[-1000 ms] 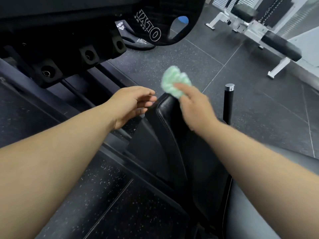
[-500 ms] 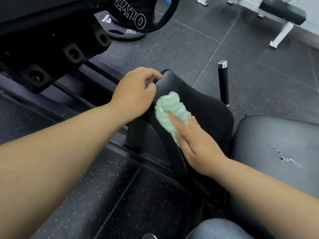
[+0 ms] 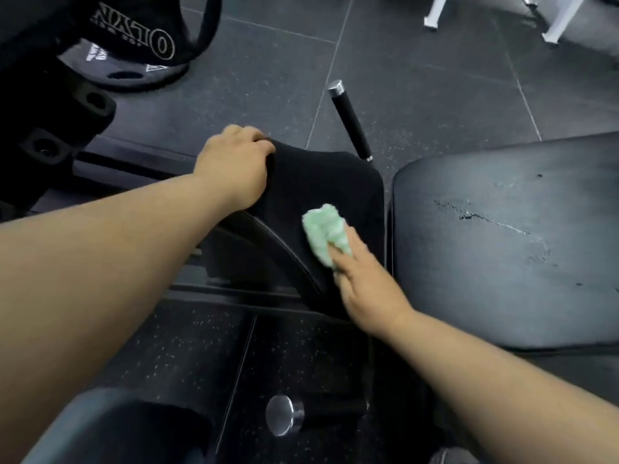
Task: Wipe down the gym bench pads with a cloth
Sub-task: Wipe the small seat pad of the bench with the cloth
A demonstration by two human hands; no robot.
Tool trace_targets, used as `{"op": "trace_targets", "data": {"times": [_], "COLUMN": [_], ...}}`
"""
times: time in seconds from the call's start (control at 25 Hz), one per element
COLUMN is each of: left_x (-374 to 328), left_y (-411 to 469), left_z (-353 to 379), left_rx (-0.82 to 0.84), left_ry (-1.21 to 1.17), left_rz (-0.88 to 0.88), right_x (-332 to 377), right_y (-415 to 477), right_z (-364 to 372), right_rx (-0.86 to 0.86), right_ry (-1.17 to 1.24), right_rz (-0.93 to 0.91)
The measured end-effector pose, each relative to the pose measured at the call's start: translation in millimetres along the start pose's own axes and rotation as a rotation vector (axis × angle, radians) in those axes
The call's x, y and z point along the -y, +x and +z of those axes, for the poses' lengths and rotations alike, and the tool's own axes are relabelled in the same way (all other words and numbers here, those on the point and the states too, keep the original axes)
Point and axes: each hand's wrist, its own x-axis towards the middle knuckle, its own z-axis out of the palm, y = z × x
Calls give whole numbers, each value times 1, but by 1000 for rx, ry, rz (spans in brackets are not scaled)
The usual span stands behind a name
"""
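- Head view, far left: black weight plate (image 3: 134, 38) with white lettering, standing on edge at the top; second plate (image 3: 124, 70) flat on the floor just beneath it.
- Below those: black machine frame (image 3: 50, 142) with round bolt holes, running off the left edge.
- Left hand (image 3: 234, 165): reaching in from lower left, fingers curled over the top left corner of the narrow pad (image 3: 321, 182), gripping it; fingertips hidden behind the edge.
- Narrow pad: black, tilted, set between the two hands, just beside the larger seat pad (image 3: 502, 246), with a thin gap between them.
- Cloth (image 3: 326, 234): pale green, bunched up, lying on the lower right part of the narrow pad.
- Right hand (image 3: 368, 286): fingers stretched out fairly straight over the cloth, pressing it against the pad rather than clutching it; somewhat blurred, thumb not clear.
- Behind the narrow pad: black handle (image 3: 350, 122) with a shiny cap, slanting up from the pad's top right corner.
- Bottom centre: short black peg (image 3: 284, 420) with a shiny round end.
- Right: seat pad, wide, black and flat, with a pale scuffed streak across its middle.
- Top right: white legs (image 3: 552, 21) of other equipment, standing on the dark speckled floor (image 3: 418, 78).
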Motion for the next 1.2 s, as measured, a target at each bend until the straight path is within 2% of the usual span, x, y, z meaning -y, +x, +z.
{"op": "trace_targets", "data": {"times": [0.08,0.12,0.16,0.24,0.32,0.36,0.48,0.52,0.56,0.64,0.72,0.76,0.92,0.96,1.0,1.12,1.2], "left_x": [-8,-10,-10,-10,-11,-13,-20,-25,-26,-25,-21,-21,-21,-21,-19,-20,-22], "left_y": [-1,-2,-3,-3,-1,1,6,8,10,11,11,12,15,15,14,15,15], "left_z": [4,9,13,16,15,14,13,13,14,17,20,21,24,25,25,24,20], "left_rx": [25,-4,-47,-85,-55,-44,-54,-65,-77,-92,-78,-57,-50,-59,-68,-82,-72], "left_ry": [2,20,39,73,99,103,70,60,61,46,15,14,11,7,7,-21,-48], "left_rz": [155,197,206,177,173,172,98,72,56,59,86,101,99,99,93,78,82], "right_x": [-11,-2,14,42,39,26,-9,-7,7,36,39,26,-43,-48,-43,-11,-23], "right_y": [13,18,16,-8,-31,-30,1,8,12,9,10,20,84,101,118,139,131], "right_z": [-10,-8,-3,19,30,24,2,1,4,22,25,19,-28,-34,-34,-20,-18], "right_rx": [-90,-164,-224,-256,-246,-261,-361,-390,-396,-357,-353,-359,-284,-279,-286,-247,-249], "right_ry": [6,67,138,177,195,194,246,255,248,233,257,250,178,166,151,267,301], "right_rz": [355,475,509,350,207,243,692,745,716,532,434,441,736,759,706,291,227]}}
